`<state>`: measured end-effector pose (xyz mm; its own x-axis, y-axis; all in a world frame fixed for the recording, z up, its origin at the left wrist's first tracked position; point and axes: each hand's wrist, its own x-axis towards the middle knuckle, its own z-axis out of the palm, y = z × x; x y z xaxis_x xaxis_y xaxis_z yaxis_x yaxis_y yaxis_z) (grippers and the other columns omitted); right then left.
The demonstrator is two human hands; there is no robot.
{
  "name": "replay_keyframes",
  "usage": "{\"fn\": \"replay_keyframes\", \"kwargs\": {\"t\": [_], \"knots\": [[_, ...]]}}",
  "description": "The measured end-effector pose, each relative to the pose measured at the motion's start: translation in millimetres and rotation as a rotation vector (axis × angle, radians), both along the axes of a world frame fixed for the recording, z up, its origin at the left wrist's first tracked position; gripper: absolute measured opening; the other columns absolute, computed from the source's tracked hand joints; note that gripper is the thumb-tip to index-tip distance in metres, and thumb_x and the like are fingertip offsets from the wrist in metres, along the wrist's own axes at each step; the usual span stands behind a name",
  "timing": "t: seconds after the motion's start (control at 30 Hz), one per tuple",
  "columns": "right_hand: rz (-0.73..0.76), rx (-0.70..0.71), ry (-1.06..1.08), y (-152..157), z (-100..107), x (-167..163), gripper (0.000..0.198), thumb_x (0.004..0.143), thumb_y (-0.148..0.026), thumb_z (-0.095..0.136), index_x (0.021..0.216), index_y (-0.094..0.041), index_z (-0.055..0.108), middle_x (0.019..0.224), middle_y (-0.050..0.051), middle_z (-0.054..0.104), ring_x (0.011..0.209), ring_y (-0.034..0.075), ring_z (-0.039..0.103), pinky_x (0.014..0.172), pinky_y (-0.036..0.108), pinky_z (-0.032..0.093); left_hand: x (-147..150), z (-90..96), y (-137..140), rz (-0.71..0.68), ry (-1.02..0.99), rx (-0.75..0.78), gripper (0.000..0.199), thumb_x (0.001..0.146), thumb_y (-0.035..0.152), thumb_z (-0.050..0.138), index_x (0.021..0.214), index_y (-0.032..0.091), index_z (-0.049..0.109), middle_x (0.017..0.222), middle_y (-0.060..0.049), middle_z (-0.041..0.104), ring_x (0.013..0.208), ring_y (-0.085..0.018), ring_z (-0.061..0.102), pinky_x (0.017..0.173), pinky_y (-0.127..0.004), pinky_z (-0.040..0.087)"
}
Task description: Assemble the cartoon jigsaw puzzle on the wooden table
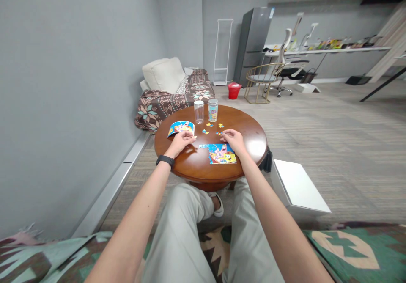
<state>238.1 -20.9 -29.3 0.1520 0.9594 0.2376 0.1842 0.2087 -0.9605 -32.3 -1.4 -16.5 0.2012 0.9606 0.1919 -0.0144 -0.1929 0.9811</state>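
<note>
A partly assembled jigsaw puzzle (223, 154) with bright cartoon figures lies flat near the front of the round wooden table (190, 164). My left hand (183, 141) is closed in a pinch on a small puzzle piece (195, 137), left of the puzzle and by the front of a curved picture sheet (181, 127). Beyond the puzzle's far edge, the fingers of my right hand (233, 139) are bent together at a small blue and yellow puzzle piece (218, 133). Several loose puzzle pieces (205, 132) lie in little clusters between the hands.
A clear jar (199, 113) with a white lid and a cartoon-printed jar (213, 111) stand at the table's back. On the floor to the right sits a white box (300, 185). Behind the table are a blanket-covered couch (174, 97) and a red bin (234, 91).
</note>
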Motion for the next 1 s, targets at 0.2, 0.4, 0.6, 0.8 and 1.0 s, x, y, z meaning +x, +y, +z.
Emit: {"fn": "replay_keyframes", "kwargs": {"t": [0.2,0.4,0.6,0.8,1.0], "knots": [[-0.13,0.101,-0.207,-0.8,1.4,2.6,0.012,0.07,-0.032,0.069,0.076,-0.022,0.072,0.083,0.005,0.073,0.079,0.022,0.068,0.082,0.038,0.056,-0.4,-3.2,2.3,-0.008,-0.016,0.024,0.048,0.053,0.038,0.09,0.083,0.017,0.059,0.084,0.001,0.067,0.076,-0.013,0.065,0.079,-0.03,0.053],[-0.028,0.008,0.018,1.3,-3.3,-0.5,0.008,0.072,-0.027,0.065,0.078,-0.021,0.067,0.078,0.004,0.075,0.079,0.022,0.072,0.077,0.035,0.057,0.0,-4.0,1.6,-0.021,-0.01,0.025,0.048,0.054,0.036,0.09,0.085,0.017,0.058,0.085,0.0,0.066,0.079,-0.014,0.066,0.083,-0.031,0.053],[-0.118,0.067,-0.138,0.3,-2.1,2.4,0.011,0.072,-0.031,0.068,0.077,-0.021,0.07,0.082,0.004,0.072,0.077,0.02,0.068,0.081,0.037,0.055,0.3,-2.8,0.3,-0.026,-0.018,0.007,0.047,0.055,0.035,0.089,0.083,0.017,0.056,0.079,0.001,0.064,0.072,-0.013,0.064,0.078,-0.031,0.054],[-0.092,0.111,-0.166,-0.3,-1.2,2.0,0.027,0.077,-0.044,0.066,0.084,-0.02,0.074,0.084,0.006,0.071,0.075,0.021,0.065,0.076,0.036,0.054,-0.9,-2.2,0.0,-0.048,-0.01,0.032,0.044,0.055,0.032,0.089,0.083,0.017,0.058,0.082,0.0,0.066,0.078,-0.013,0.065,0.081,-0.03,0.052],[-0.026,0.043,-0.016,1.9,-4.1,-0.5,0.028,0.075,-0.046,0.064,0.086,-0.021,0.066,0.068,0.001,0.067,0.057,0.016,0.061,0.06,0.03,0.052,-0.6,-1.0,-1.2,-0.029,0.075,0.066,0.036,0.057,0.035,0.086,0.071,0.017,0.058,0.072,0.002,0.062,0.069,-0.013,0.059,0.074,-0.029,0.049]]}}
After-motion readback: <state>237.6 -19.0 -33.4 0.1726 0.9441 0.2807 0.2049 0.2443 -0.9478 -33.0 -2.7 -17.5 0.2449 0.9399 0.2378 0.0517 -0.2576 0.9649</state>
